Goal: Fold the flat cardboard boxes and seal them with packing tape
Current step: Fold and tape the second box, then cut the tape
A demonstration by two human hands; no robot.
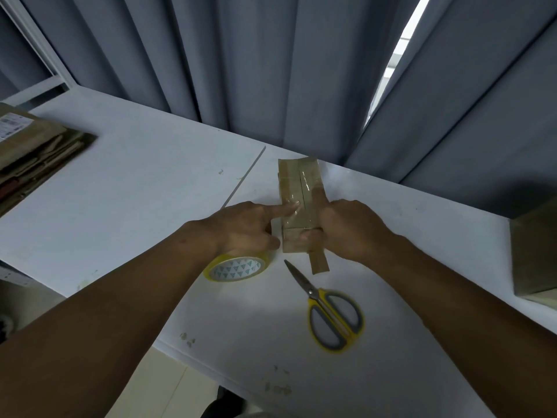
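Observation:
A small brown cardboard box (297, 188) lies on the white table (135, 176), with clear tape running along its top seam. My left hand (244, 226) presses its index finger flat onto the tape near the box's middle, its other fingers curled at the box's left side. My right hand (346, 229) grips the near right end of the box, thumb pressing on the front face. A loose strip of tape (319, 262) hangs from the near end. The yellow-rimmed tape roll (238, 268) lies flat just under my left wrist.
Yellow-handled scissors (328, 312) lie closed near the front edge, right of the roll. A stack of flat cardboard (33, 152) sits at the far left. Another brown box (535, 257) stands at the right edge. Grey curtains (271, 70) hang behind the table.

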